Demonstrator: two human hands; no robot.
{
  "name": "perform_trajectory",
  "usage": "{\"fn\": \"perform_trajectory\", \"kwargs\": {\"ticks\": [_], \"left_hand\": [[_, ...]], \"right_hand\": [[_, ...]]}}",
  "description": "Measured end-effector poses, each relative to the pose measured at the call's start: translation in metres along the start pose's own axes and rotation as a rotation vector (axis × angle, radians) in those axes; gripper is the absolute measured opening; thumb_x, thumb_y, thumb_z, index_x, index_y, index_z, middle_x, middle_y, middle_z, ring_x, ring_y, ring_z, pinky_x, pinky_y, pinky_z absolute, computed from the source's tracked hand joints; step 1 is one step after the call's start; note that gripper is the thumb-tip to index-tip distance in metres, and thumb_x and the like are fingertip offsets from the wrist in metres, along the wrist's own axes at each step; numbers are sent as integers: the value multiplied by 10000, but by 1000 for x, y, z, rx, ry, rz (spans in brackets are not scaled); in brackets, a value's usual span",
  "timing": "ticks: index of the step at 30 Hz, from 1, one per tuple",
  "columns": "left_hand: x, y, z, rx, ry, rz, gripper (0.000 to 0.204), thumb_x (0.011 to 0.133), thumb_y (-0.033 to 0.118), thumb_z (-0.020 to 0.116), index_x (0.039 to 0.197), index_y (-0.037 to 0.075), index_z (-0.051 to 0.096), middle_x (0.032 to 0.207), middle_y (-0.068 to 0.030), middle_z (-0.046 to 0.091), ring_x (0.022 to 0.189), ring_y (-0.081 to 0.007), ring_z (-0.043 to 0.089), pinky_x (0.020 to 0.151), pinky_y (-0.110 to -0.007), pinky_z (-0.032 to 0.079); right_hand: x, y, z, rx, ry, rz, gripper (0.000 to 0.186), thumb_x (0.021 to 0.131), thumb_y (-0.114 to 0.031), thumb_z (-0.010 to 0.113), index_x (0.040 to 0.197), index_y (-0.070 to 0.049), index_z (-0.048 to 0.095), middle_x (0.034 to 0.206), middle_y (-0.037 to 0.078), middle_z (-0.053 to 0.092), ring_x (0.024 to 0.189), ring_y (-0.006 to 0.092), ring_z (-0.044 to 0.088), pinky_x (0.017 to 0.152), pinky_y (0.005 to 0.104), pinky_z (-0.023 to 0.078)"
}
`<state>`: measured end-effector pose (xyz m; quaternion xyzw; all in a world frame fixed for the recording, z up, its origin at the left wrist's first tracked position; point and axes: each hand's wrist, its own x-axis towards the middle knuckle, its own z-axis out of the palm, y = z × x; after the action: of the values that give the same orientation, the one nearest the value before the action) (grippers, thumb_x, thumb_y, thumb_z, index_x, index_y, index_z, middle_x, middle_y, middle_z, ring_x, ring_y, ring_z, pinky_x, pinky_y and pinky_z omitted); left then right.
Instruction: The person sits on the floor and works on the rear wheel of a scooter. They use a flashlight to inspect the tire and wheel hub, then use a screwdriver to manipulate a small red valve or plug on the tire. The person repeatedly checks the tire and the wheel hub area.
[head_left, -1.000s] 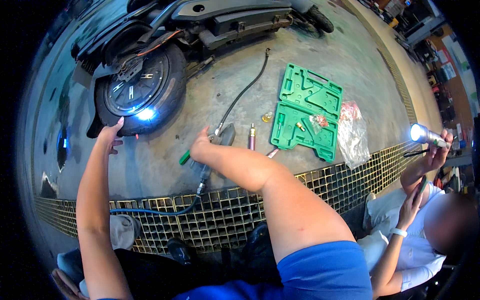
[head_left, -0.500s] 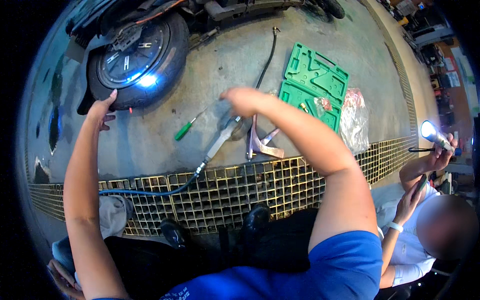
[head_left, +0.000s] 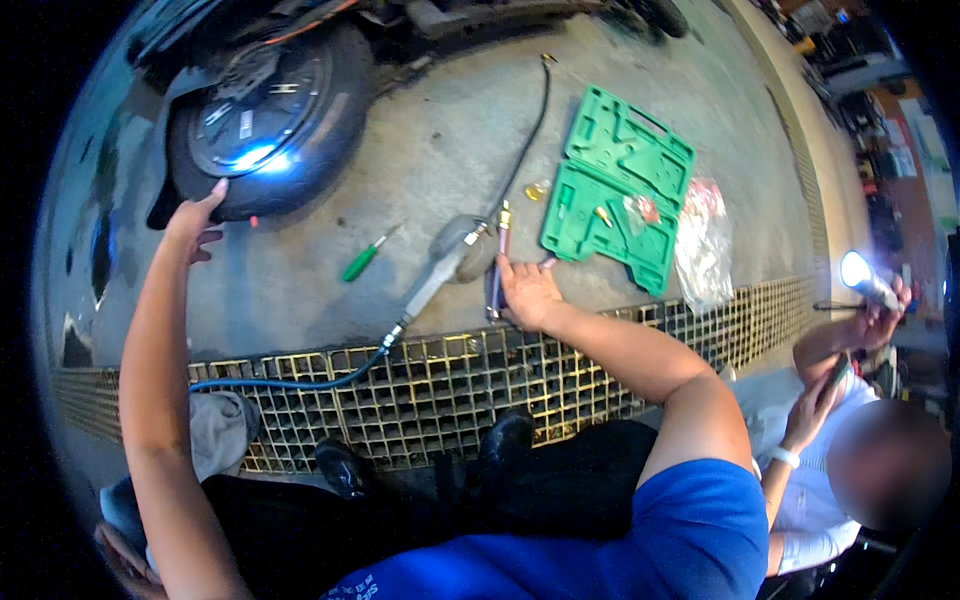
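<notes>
My left hand [head_left: 204,225] is at the lower edge of a black tyre [head_left: 335,125] with a lit spot on it, thumb raised and fingers apart, beside a small red piece [head_left: 254,222]. My right hand [head_left: 530,290] has its fingers over a purplish tool with a brass top [head_left: 504,220], low on the floor. To its left lies a silver air gauge tool [head_left: 435,280] with black and blue hoses. A green-handled screwdriver [head_left: 359,263] lies apart. Just above my hand is an open green case [head_left: 615,200], with a small yellow piece [head_left: 536,189] beside it.
A crumpled plastic bag [head_left: 705,250] lies right of the case. A yellow grating [head_left: 290,420] crosses in front of me. A co-worker [head_left: 805,470] at the right holds a lit flashlight [head_left: 862,275] and a dark object. The vehicle's dark body [head_left: 440,25] spans the top. Grey cloth [head_left: 220,430] is at lower left.
My right hand has let go of the screwdriver, which now lies on the floor, and has moved right and down onto the purplish tool. My left hand stays at the tyre.
</notes>
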<state>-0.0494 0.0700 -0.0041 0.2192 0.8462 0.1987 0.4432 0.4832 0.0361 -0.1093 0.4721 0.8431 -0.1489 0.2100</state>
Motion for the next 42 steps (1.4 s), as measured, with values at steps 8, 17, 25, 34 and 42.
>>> {"fn": "perform_trajectory", "kwargs": {"ticks": [8,17,25,34,42], "left_hand": [[-6,16,9,20,-16,38,982,780,627,662,1410,-53,337,1471,-219,364,1255,-442,459,985,-717,275],[-1,9,8,-4,-3,23,979,775,613,677,1421,-31,323,1455,-268,355,1257,-450,453,985,-718,268],[4,4,1,42,-11,24,984,765,622,680,1429,-5,315,1441,-239,387,1254,-439,456,987,-701,284],[6,9,9,-18,8,5,1084,750,647,680,1459,-26,212,1477,-266,311,1285,-460,412,1010,-711,233],[-6,11,10,13,21,22,990,781,612,671,1417,-55,308,1460,-224,372,1248,-449,462,1004,-697,274]], "right_hand": [[-4,11,16,58,51,-141,1080,719,-231,764,1489,5,46,1123,200,557,1076,359,529,1010,606,300],[-17,14,14,-39,18,-258,1074,686,-270,764,1497,-32,103,1111,176,514,1035,343,494,890,477,379],[-44,16,35,97,-12,-248,932,745,-244,702,1487,-44,174,1088,192,516,1027,348,492,888,468,377],[-7,15,7,117,153,-86,378,773,-318,672,974,-9,587,947,186,650,922,339,629,830,430,488],[39,-1,-24,465,70,171,440,831,-316,634,1031,70,568,1003,288,639,947,415,632,836,475,510]]}}
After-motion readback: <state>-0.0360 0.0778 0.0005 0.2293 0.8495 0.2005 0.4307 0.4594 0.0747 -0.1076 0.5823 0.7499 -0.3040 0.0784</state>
